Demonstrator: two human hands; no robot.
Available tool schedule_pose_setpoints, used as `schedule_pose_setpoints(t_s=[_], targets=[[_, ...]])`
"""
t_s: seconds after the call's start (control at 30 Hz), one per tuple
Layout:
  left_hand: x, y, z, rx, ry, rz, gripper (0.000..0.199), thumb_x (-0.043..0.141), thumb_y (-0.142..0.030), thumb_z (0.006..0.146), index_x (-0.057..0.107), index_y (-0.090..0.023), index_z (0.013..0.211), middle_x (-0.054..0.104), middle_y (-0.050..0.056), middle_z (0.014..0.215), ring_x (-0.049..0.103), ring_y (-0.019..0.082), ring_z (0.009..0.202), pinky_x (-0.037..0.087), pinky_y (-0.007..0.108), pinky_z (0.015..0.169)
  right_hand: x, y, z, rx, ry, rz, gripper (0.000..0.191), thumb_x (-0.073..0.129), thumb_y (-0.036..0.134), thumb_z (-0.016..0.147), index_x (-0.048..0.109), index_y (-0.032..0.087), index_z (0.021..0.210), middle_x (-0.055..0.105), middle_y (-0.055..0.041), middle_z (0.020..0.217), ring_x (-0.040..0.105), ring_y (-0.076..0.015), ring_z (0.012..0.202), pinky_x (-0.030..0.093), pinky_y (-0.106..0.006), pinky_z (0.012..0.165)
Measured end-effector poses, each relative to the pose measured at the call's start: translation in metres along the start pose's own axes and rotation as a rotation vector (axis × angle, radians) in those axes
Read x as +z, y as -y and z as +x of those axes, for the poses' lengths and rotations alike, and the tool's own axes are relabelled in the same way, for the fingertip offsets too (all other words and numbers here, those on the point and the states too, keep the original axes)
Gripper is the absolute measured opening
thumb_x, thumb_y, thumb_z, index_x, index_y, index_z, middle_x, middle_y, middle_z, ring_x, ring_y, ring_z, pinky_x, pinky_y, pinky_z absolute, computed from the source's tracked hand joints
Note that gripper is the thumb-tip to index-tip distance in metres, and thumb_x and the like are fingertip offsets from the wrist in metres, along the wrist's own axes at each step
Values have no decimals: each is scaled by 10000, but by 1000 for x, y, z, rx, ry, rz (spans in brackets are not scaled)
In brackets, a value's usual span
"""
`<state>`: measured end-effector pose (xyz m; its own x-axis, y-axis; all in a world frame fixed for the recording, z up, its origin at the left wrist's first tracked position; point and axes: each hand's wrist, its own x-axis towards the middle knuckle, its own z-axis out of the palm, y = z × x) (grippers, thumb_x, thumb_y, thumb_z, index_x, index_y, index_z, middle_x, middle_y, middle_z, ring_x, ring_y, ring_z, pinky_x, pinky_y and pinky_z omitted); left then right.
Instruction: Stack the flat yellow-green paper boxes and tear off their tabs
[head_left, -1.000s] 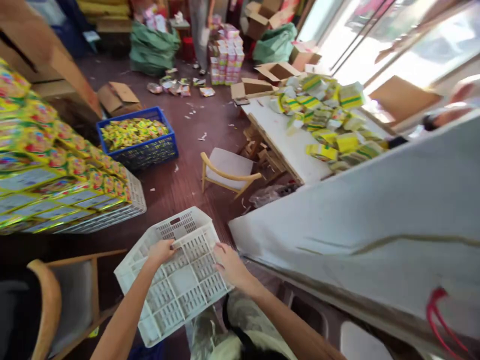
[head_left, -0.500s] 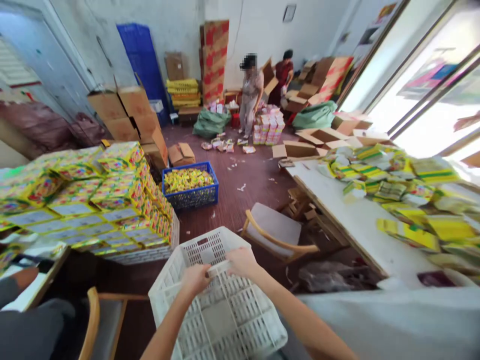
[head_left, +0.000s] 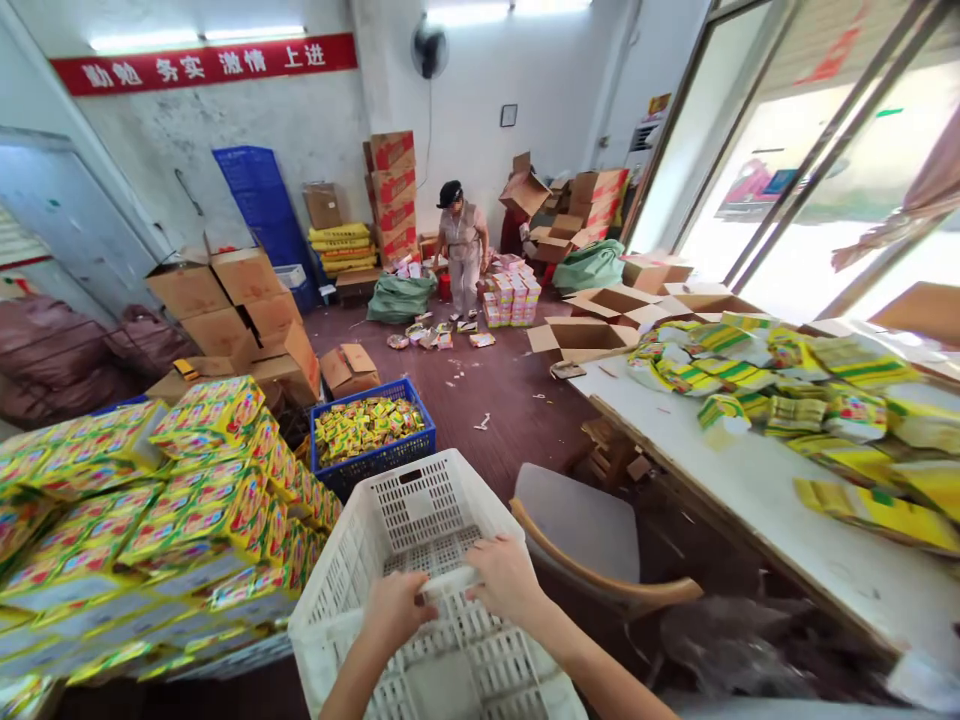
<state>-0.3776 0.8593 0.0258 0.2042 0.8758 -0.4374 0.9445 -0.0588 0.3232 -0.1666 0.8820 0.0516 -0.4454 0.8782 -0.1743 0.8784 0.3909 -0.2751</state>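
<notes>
Boxes of glossy card printed yellow, green and red [head_left: 210, 500] stand in a tall stack at the far left, with plain brown cardboard cartons [head_left: 244, 290] piled behind them. Next comes a blue rectangular plastic crate [head_left: 382, 464] on the dark red floor, filled with small yellow packets [head_left: 367, 428]. Nearer, at lower centre, is a white slotted plastic crate [head_left: 450, 660], its open top facing up and forward. The left hand [head_left: 397, 610] has its fingers curled over the near rim of this crate, gripping it. Beyond, a person in light clothing and a dark cap [head_left: 463, 250] stands across the room. The right hand [head_left: 502, 575] grips the same rim just beside the left, fingers likewise bent over the edge. To its right is a wooden chair with a grey seat [head_left: 577, 520], near a long white-topped table [head_left: 765, 500] whose far part bears a heap of yellow, green and white packs [head_left: 799, 412].
</notes>
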Motion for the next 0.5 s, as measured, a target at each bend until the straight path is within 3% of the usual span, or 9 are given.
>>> schedule_pose_setpoints(t_s=[0.13,0.33,0.5], targets=[[-41,-17,54,-2,-9,28,229,669,-465,772,669,-267,887,755,16,955,678,248,978,424,287,748,-23,-40,50,8,-68,43,199,682,384,771,696,197,839,716,-65,961,637,-250,970,370,-354,883],[-99,-42,141,-15,47,65,221,599,-431,838,643,-285,998,753,17,960,685,233,963,425,273,744,-76,-104,128,-34,-19,-10,289,713,435,746,709,186,894,722,-69,982,644,-249,974,406,-346,880],[-140,-44,233,64,248,-7,318,425,-433,935,604,-262,1134,753,53,1009,699,226,921,442,258,680,-100,-132,203,1,81,-162,340,723,455,757,718,153,914,727,-102,956,673,-259,908,473,-354,793]])
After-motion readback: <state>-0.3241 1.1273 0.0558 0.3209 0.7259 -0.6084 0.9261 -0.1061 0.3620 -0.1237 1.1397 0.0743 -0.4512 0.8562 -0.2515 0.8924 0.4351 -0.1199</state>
